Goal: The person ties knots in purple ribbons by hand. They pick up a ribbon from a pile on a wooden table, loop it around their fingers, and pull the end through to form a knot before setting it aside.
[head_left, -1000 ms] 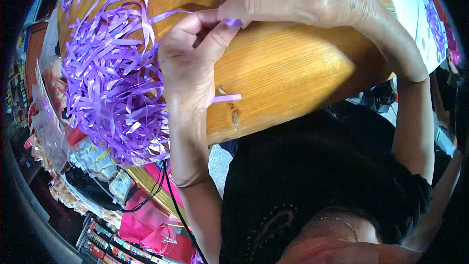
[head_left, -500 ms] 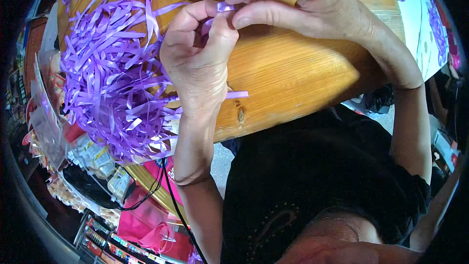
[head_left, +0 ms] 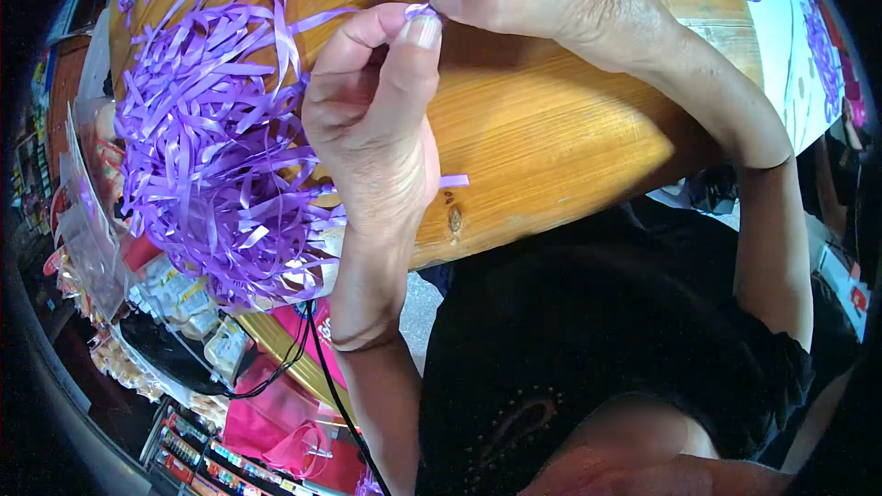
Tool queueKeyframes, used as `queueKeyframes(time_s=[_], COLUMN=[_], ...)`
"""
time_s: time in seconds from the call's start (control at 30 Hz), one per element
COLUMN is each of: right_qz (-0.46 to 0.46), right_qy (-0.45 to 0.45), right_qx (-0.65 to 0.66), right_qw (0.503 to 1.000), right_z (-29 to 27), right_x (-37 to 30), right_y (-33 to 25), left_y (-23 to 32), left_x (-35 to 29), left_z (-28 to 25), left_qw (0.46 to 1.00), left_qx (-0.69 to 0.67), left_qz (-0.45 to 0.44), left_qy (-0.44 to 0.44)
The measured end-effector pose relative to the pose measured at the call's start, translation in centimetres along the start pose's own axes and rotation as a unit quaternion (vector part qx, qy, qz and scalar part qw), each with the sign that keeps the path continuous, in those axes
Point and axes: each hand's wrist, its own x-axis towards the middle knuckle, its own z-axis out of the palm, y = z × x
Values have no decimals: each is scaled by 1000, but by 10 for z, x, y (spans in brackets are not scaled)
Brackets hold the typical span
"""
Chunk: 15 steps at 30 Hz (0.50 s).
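Between the thumb and forefinger of my left hand (head_left: pixel 381 115) is a small loop of purple ribbon (head_left: pixel 421 11). My right hand (head_left: pixel 542 5) meets it from the right, thumb and fingertips pinched at the ribbon's edge, so both hands hold the same piece. A large tangled heap of purple ribbon strips (head_left: pixel 207 129) lies just left of my left hand. One flat ribbon end (head_left: pixel 454 181) sticks out on the wood beside my left wrist. What my right fingertips cover is too small to see fully.
A wooden table (head_left: pixel 570 129) with a rounded near edge lies under my hands. At the right, a white sheet (head_left: pixel 781 55) carries more purple ribbon (head_left: pixel 820 55). Below the heap are a black cable (head_left: pixel 333 377), clear plastic packages (head_left: pixel 184 298) and a pink bag (head_left: pixel 266 427).
My right hand has turned and drawn slightly up and left, its thumb now at the ribbon loop. My left thumb has straightened up against the loop. The heap has not moved.
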Motion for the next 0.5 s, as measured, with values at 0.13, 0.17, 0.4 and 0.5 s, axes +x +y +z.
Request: queueKeyframes(time_s=[0.13,0.17,0.4,0.5], right_qz=[90,112,-52,-151], right_qy=[-4,-10,7,2], right_qx=[115,125,139,112], right_qw=[989,986,989,982], right_z=[-5,-6,8,10], right_x=[0,0,-1,2], right_y=[3,2,11,19], left_y=[-1,-2,-3,-1], left_x=[4,6,8,8], left_z=[-5,-7,-13,-13], left_qw=[992,989,986,987], left_qx=[-113,-125,-142,-138], left_qz=[-35,-40,-45,-54], left_qy=[-50,-65,-72,-66])
